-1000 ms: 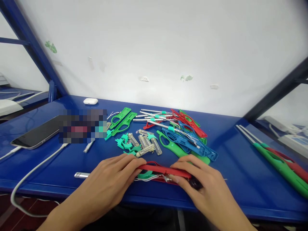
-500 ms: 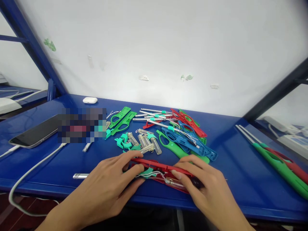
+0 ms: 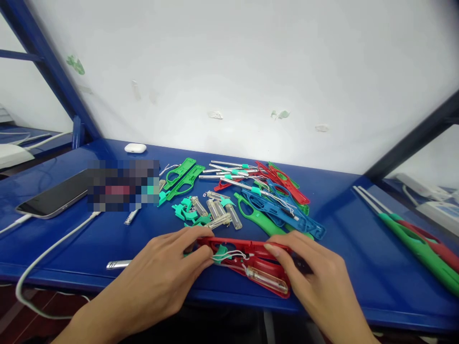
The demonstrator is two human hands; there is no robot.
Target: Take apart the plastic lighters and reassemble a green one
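The left hand (image 3: 175, 267) and right hand (image 3: 317, 267) are bare and slim-fingered, both forearms (image 3: 103, 310) uncovered, with apparently dark clothing (image 3: 215, 327) between

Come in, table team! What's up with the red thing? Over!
Left hand and right hand holding red casing, one toward each end. Casing open, clear tube and white wires showing. Loose clear tubes just beyond, seemingly not blocking.

The left forearm (image 3: 103, 308) and the right forearm (image 3: 346, 313) are angled inward from below, both bare. The left grip (image 3: 172, 267) is held back uppermost, its fingers bent in a pinch; apart from it, the right grip (image 3: 315, 272) is arched, its thumb (image 3: 278, 253) stretched inward.
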